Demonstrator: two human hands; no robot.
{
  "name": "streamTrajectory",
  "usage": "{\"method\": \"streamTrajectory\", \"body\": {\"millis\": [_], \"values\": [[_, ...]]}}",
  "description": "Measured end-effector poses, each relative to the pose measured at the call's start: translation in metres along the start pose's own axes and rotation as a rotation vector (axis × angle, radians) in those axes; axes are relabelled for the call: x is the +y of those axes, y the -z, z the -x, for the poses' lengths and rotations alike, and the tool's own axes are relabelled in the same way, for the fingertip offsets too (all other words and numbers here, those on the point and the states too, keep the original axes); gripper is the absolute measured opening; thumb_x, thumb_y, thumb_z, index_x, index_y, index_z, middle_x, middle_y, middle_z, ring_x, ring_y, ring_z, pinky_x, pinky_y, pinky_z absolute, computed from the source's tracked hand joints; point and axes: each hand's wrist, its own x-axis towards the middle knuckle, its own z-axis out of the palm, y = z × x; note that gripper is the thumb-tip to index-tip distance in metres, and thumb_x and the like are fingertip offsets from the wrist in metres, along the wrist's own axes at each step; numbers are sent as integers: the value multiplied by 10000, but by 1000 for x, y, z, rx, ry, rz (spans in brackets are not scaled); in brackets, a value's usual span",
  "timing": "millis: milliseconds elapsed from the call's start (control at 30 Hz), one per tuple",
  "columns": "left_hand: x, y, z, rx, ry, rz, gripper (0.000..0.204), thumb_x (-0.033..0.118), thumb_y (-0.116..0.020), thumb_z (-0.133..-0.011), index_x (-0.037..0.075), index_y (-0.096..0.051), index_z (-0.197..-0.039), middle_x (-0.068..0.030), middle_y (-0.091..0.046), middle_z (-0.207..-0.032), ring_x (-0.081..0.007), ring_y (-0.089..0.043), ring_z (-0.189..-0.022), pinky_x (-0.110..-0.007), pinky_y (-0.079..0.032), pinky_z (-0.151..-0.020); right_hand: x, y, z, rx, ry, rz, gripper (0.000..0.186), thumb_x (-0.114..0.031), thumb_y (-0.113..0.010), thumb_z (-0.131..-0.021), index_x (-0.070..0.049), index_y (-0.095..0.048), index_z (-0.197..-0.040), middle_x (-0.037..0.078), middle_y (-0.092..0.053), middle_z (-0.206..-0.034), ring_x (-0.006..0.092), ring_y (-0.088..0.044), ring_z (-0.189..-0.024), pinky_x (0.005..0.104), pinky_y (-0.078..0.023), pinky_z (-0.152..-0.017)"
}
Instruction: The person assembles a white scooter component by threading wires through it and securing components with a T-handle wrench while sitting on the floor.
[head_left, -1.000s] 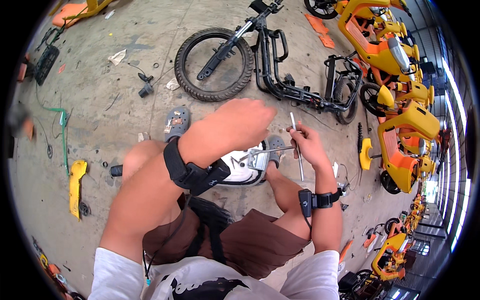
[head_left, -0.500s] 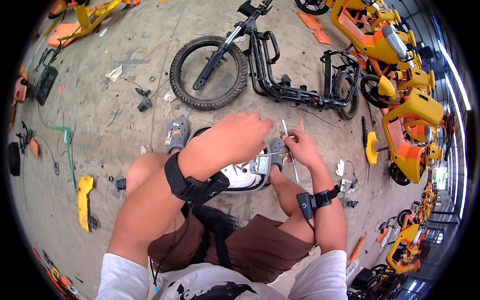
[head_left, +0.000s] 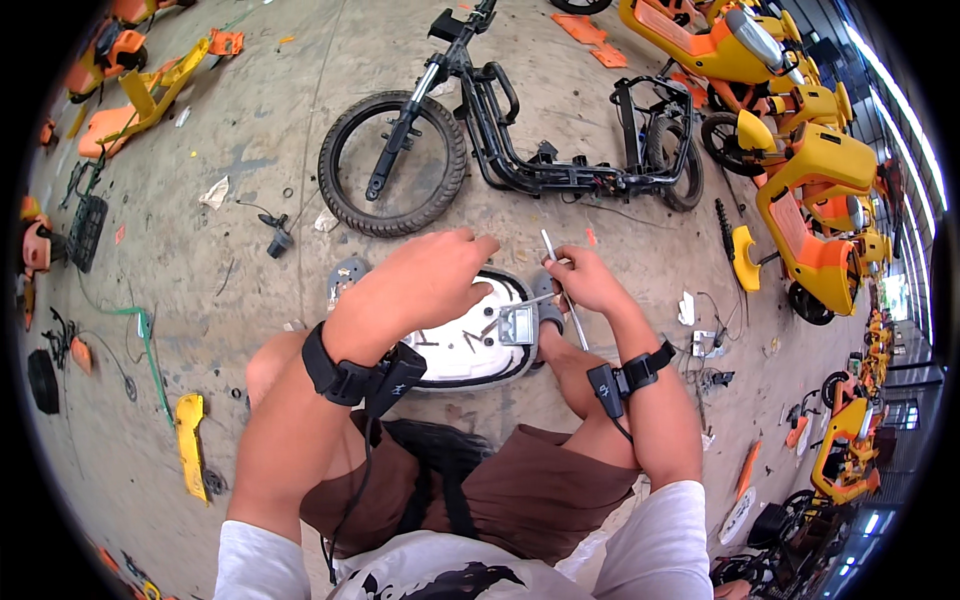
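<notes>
My left hand [head_left: 420, 280] hovers over an upturned seat-like piece [head_left: 440, 355] with a white underside, dark rim and several small holes, resting between my feet; its fingers are loosely curved, thumb apart, and I see nothing in it. My right hand [head_left: 592, 278] grips a silver T-shaped metal wrench [head_left: 575, 328] by its long crossbar. The wrench's shank reaches leftward over a silver metal bracket [head_left: 515, 327] at the piece's right side; whether its tip touches anything is unclear.
A bare black scooter frame [head_left: 530, 170] lies ahead on the concrete floor [head_left: 260, 160]. Yellow-orange scooters [head_left: 805, 190] line the right side. A yellow panel [head_left: 190, 450], cables, a black connector part [head_left: 278, 240] and scattered scrap lie around me.
My left hand's fingers have loosened, uncovering more of the white piece and bracket. My right hand still holds the wrench. The camera's view has shifted slightly, moving the frame and scooters within it.
</notes>
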Motion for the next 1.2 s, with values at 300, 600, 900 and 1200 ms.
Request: {"method": "streamTrajectory", "body": {"millis": [300, 600, 900, 1200], "values": [[1, -4, -2, 4, -27, -13, 448, 210, -665, -874, 27, -590, -1276, -181, -642, -1113, -369, -615, -1074, -447, -502, -913, -6, 3, 10, -39, -18, 79, 375, -202, -577, -964, 77, -579, -1214, 132, -673, -758, 189, -626, -498, 337, -500, -502], [8, -6, -3, 139, -152, -19, 357, 192, -665, -880, 38, -640, -1201, -168, -665, -1023, -367, -631, -996, -443, -511, -856, -8, 7, 16, -59, -60, 77, 383, -191, -568, -964, 73, -557, -1242, 126, -682, -748, 201, -637, -500, 328, -490, -488], [34, 13, 21, 288, -395, -16, 272, 137, -696, -848, 28, -670, -1096, -139, -668, -942, -335, -629, -883, -423, -498, -779, -3, 13, 17, -57, -22, 146, 304, -192, -555, -973, 50, -589, -1153, 104, -673, -738, 198, -652, -528, 320, -500, -477], [133, 59, 75, 363, -717, 27, 268, 164, -778, -741, 66, -692, -974, -52, -653, -890, -233, -615, -739, -349, -496, -649, 20, 25, 12, -38, 19, 219, 282, -185, -539, -977, 17, -587, -1168, 115, -662, -738, 204, -656, -522, 325, -513, -474]]}}
